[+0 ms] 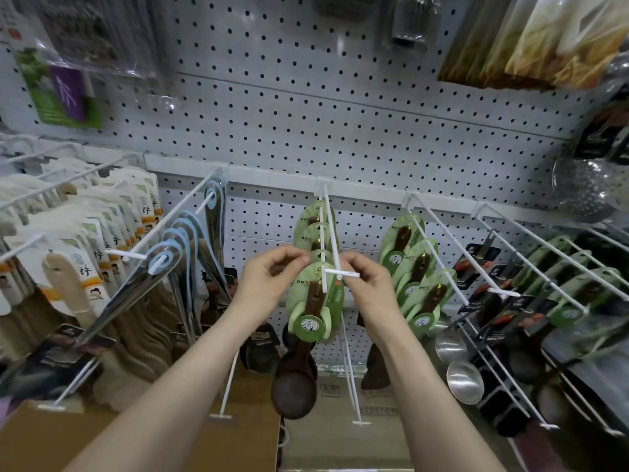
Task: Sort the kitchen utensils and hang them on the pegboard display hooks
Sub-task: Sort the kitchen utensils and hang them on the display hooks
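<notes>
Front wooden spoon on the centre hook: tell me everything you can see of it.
The wooden spoon is dark brown, with a round bowl hanging lowest and a slim handle strapped to a pale green card bearing a round logo. It hangs almost upright, foremost in a row of like cards, at the tip of the white hook. The left hand pinches the card's upper edge; the right hand pinches the hook's tip beside it.

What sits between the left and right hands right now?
Head view: the tip of the white hook and the top of the green-carded spoon lie between left hand and right hand.
</notes>
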Available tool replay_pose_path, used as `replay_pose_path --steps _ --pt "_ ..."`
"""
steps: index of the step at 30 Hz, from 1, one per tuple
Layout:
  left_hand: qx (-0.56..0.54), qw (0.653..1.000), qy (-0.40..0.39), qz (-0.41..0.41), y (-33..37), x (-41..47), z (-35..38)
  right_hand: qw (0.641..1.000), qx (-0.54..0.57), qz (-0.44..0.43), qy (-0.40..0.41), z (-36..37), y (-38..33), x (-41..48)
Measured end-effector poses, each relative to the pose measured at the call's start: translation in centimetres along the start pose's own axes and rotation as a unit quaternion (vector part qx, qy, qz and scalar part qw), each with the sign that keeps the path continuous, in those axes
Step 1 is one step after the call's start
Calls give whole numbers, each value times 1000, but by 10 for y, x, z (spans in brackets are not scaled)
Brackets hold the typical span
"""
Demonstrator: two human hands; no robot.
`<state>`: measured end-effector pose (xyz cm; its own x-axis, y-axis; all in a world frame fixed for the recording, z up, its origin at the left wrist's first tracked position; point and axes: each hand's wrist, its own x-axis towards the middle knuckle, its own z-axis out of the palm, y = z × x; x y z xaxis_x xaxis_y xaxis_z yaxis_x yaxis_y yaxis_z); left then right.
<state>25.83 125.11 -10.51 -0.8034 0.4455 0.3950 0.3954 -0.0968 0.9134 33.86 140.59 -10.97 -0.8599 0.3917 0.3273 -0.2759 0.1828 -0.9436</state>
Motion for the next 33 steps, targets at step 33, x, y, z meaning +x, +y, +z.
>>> replay_pose_path --steps 33 --pt "56 993 86 -51 -27 -50 -16 967 -56 5 249 32 22 -34"
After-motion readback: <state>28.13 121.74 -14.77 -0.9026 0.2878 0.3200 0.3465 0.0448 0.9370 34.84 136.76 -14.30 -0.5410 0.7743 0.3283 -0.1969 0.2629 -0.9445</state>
